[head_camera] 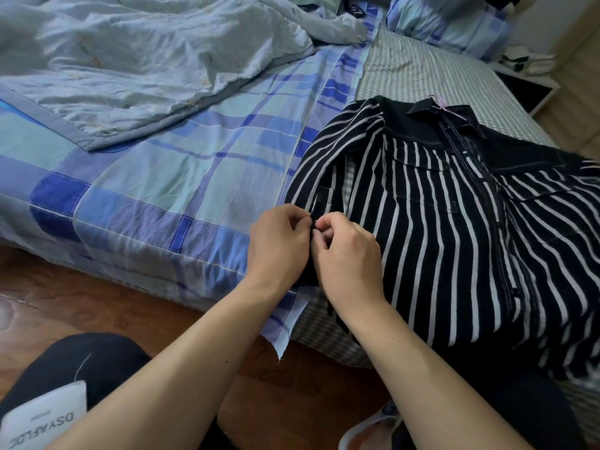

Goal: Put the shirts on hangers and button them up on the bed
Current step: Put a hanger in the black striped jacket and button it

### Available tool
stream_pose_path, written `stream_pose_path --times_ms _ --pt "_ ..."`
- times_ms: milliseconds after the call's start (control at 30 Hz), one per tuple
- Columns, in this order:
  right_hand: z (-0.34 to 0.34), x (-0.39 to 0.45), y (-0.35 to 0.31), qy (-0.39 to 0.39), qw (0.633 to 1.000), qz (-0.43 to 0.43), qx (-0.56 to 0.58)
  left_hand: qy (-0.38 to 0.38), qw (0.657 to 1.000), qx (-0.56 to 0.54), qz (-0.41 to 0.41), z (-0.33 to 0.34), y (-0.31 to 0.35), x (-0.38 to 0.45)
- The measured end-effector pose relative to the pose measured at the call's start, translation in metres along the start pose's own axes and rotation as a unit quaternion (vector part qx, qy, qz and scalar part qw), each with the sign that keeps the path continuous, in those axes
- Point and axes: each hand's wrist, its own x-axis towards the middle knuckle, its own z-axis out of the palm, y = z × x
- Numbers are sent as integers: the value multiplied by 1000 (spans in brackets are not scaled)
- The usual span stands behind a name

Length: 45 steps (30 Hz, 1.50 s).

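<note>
Shirt (454,222) lies on bed (194,177), collar far, hem toward us, hanger (438,100) at neck | left hand (279,241) and right hand (347,258) both pinch sleeve cuff (313,222) at shirt's left edge | we judge cuff button next.

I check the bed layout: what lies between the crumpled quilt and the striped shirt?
In the head view, a stretch of blue plaid sheet lies between the quilt and the striped shirt; nothing else rests on that stretch.
</note>
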Motion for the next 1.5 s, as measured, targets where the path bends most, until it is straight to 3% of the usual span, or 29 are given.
stream_pose_path --times_ms 267,467,667,767,833,900,933,1033,1167,1267,1333,1400,1500 --pt "-4 3 3 2 999 32 33 -37 997 -73 -7 -5 3 -4" --pt "-6 3 -4 -4 997 49 62 -2 998 -66 -6 -5 4 -3" --pt "-14 13 -7 -41 982 146 108 7 999 -44 27 -5 8 -3" --pt "-24 27 2 -132 935 260 204 -19 997 -70 29 -8 9 -2" --pt "-35 35 10 -217 865 308 331 -60 990 -128 7 -14 8 3" --pt "-41 36 17 -241 809 328 424 -104 979 -171 -25 -19 5 12" --pt "-41 34 19 -231 811 326 427 -119 977 -174 -40 -20 3 15" --pt "-36 21 22 -203 870 266 363 -116 986 -112 -47 -13 1 19" --pt "-35 -9 31 -228 940 119 224 -88 993 61 45 1 1 8" --pt "-36 -33 41 -229 963 32 138 41 995 77 44 -1 -4 -13" --pt "-34 -44 48 -191 975 -19 115 110 994 9 -21 -9 -1 -37" --pt "-32 -48 48 -131 986 -42 98 57 986 -87 -128 -13 1 -61" --pt "-28 -47 40 -49 993 -62 86 -49 945 -193 -258 -9 -1 -92"
